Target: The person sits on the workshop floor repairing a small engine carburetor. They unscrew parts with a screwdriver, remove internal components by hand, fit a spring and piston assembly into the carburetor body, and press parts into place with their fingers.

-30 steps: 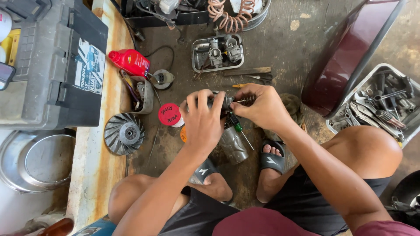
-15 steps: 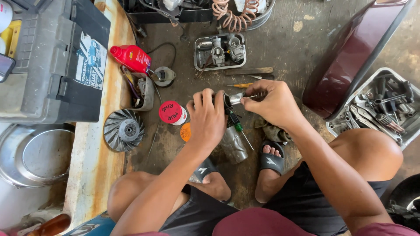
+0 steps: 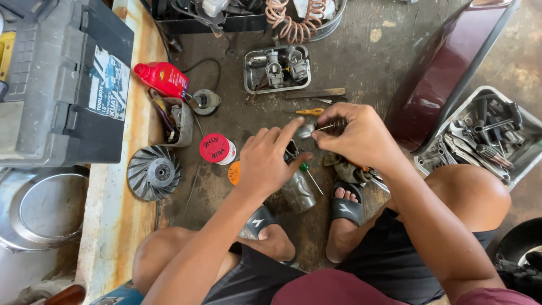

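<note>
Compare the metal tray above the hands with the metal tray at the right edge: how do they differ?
The upper tray holds a couple of carburetor-like parts; the right tray is crammed with loose tools and sockets. The upper tray lies square to the frame and wholly in view; the right tray sits turned at an angle, cut off by the frame edge, beside a maroon panel. Both are shallow, rectangular, grey metal, resting on the floor.

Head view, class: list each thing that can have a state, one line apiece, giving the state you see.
Toolbox: lid shut.
Red bottle: lying on its side, capped.
Red-lidded jar: lid on.
Parts tray: open, holds carburettor parts.
Tool bin: open, full.
Left hand: fingers spread.
Right hand: pinching a small metal part.
</note>
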